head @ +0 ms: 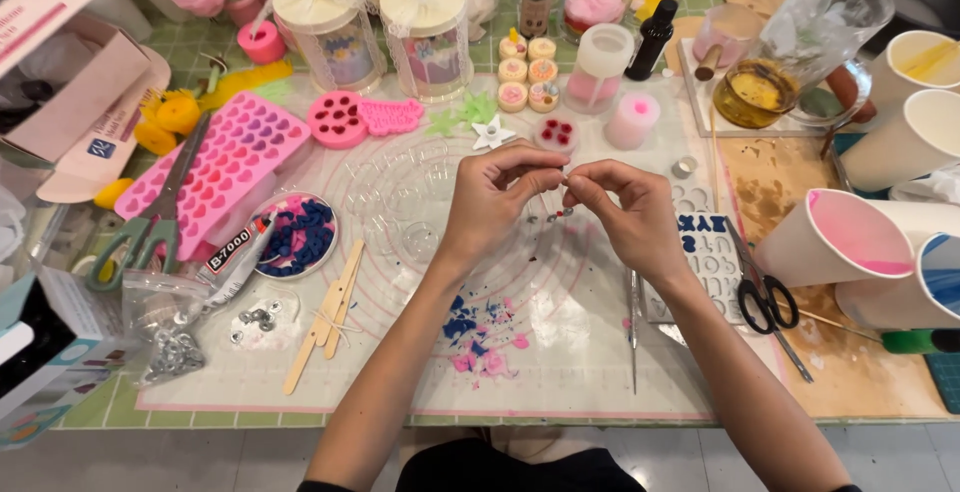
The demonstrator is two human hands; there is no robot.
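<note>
Your left hand (490,202) and right hand (625,207) meet over the clear work mat (560,352), fingertips nearly touching. Both pinch shut on a tiny metal piece (558,214), which hangs between and just below the fingertips; too small to say what it is. Judging by the grip, thumb and forefinger on each side give you fine control, and holding it above the mat means a drop lands on a flat surface.

Around the fingers:
- Just beyond them: small round mold (556,134) with dark red bits in it, white star (492,134), pink candle (633,120).
- Further beyond: cluster of small round candles (527,72), two lidded clear jars (372,27) with decorated pieces inside.
- Left of your left hand: pink heart mold (225,167), cavities look empty; round dish (300,235) holding dark blue bits on pink; glue tube (235,257); wooden sticks (325,317); plastic bag (170,337) of small metal rings; green-handled scissors (140,227).
- Right of your right hand: letter mold (712,257), black scissors (765,297), paper cup (835,237) lying on its side with pink residue inside, another cup (935,277) with blue inside.
- Far right, beyond: glass pot (755,92) with yellow-brown liquid.
- Near side of the fingers: blue and pink crumbs (480,337) on the mat, thin metal pick (633,327).
</note>
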